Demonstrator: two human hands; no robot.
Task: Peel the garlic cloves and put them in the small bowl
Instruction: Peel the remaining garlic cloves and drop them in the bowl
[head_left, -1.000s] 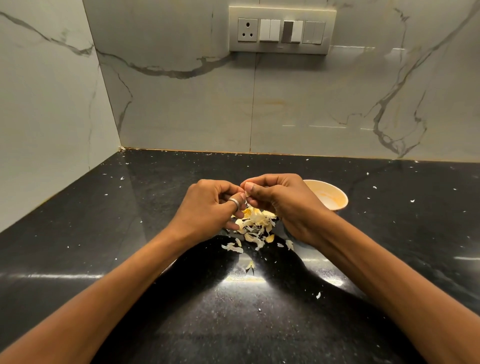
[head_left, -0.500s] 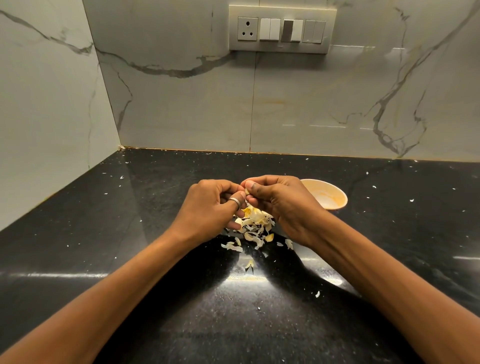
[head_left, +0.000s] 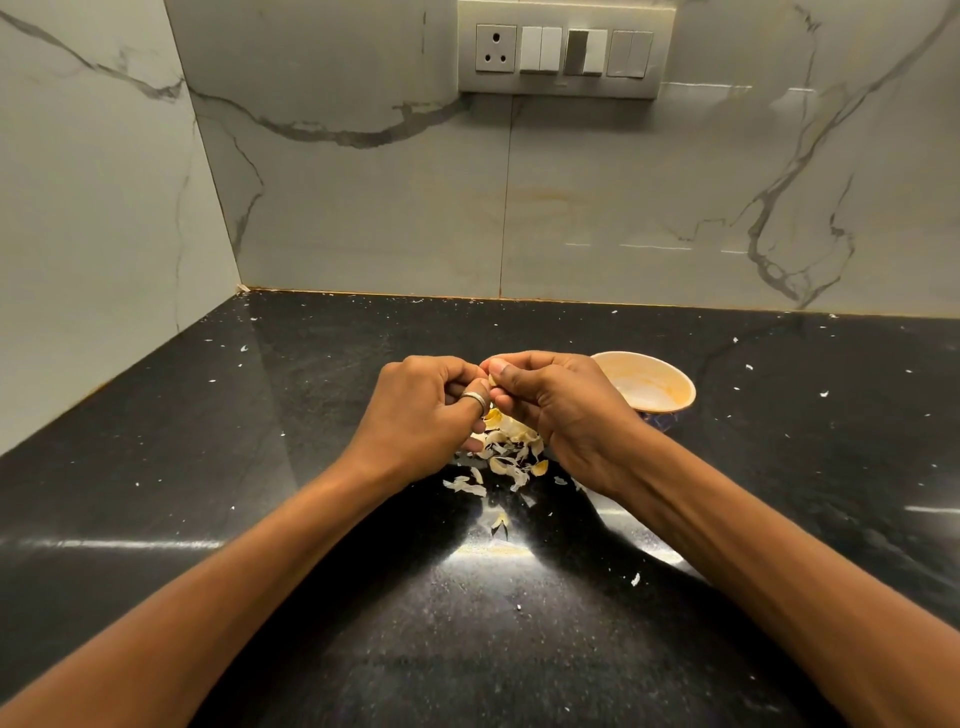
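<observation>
My left hand (head_left: 421, 410) and my right hand (head_left: 556, 405) meet fingertip to fingertip above the black counter, both pinching one garlic clove (head_left: 492, 381) of which only a pale sliver shows. A ring sits on a left finger. Directly below the hands lies a heap of garlic peels (head_left: 506, 452), pale and yellowish. The small bowl (head_left: 675, 387), cream inside, stands just right of and behind my right hand; its left side is hidden by that hand, and I see no cloves in the visible part.
The black stone counter (head_left: 260, 467) carries scattered peel flecks. Marble walls close off the back and the left. A switch and socket panel (head_left: 566, 49) is mounted high on the back wall.
Hardly anything: both hands keep pinching the clove in the same spot, with only slight finger shifts. The peel heap and bowl stay put.
</observation>
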